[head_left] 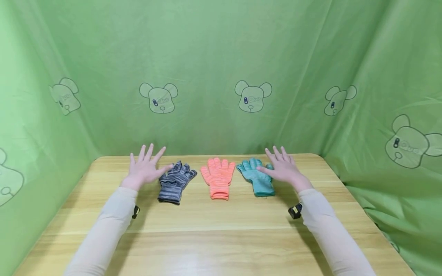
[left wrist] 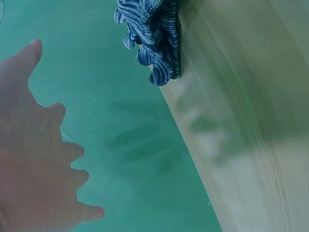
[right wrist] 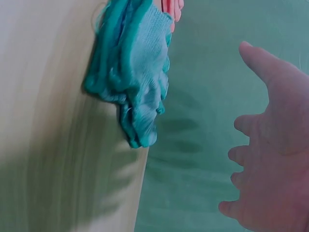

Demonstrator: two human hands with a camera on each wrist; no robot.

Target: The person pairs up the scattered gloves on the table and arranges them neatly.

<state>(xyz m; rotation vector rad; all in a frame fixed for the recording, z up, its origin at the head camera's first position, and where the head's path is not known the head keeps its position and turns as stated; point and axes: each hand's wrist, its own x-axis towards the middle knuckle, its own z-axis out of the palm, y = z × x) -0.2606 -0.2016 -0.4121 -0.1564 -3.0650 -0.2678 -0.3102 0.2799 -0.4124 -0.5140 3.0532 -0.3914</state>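
Note:
Three knit gloves lie in a row near the far edge of the table. On the left is a dark grey striped glove (head_left: 175, 183), in the middle an orange glove (head_left: 218, 178), on the right a teal glove (head_left: 258, 179). My left hand (head_left: 145, 170) hovers with spread fingers beside the grey glove, its thumb overlapping that glove in the head view. My right hand (head_left: 284, 169), fingers also spread, is beside the teal glove, with the thumb across it in this view. Both hands hold nothing. The wrist views show the grey glove (left wrist: 153, 41) and the teal glove (right wrist: 137, 63) apart from the hands.
The wooden table (head_left: 214, 245) has rounded far corners. Green fabric (head_left: 203, 126) printed with bear heads hangs behind it and along both sides. A small black device (head_left: 295, 211) sits at the right wrist, and another (head_left: 136, 212) at the left.

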